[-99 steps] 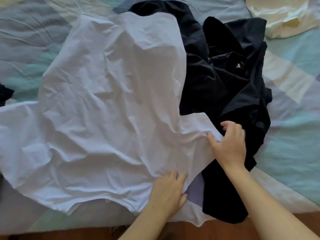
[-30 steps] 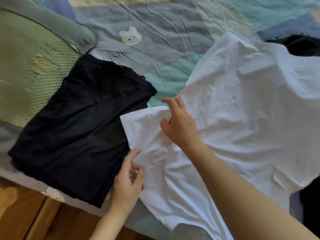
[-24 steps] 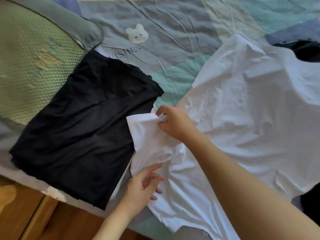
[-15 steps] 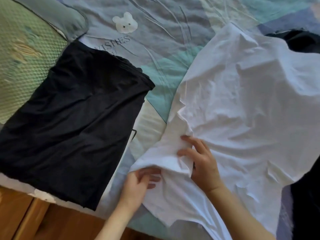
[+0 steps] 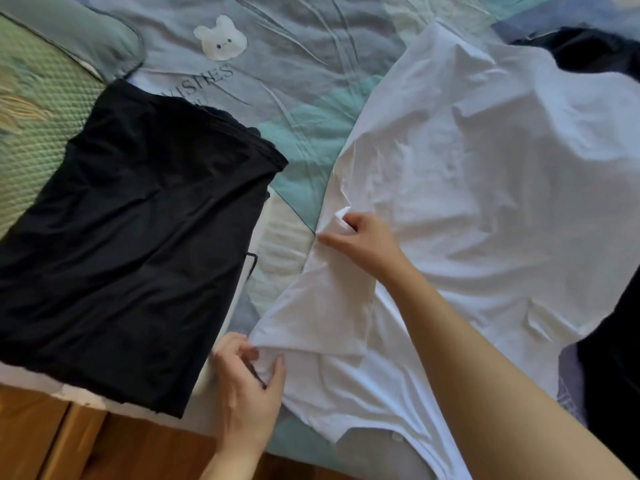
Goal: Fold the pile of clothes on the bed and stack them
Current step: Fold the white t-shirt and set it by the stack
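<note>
White T-shirt point(image 5: 485, 202) | step: sleeve folding inward | left hand point(image 5: 247, 386) pinches sleeve corner, right hand point(image 5: 363, 244) grips shoulder edge | next: likely flatten sleeve, fold side over.

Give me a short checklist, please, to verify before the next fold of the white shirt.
1. Left hand pinches the sleeve's lower corner: ok.
2. Right hand grips the sleeve's upper edge: ok.
3. White shirt lies smooth: not ok, it is wrinkled.
4. Sleeve is folded inward over the shirt body: ok.
5. Folded black garment is apart from the shirt: ok.
6. Shirt's far side is free of the dark pile: cannot tell.
</note>
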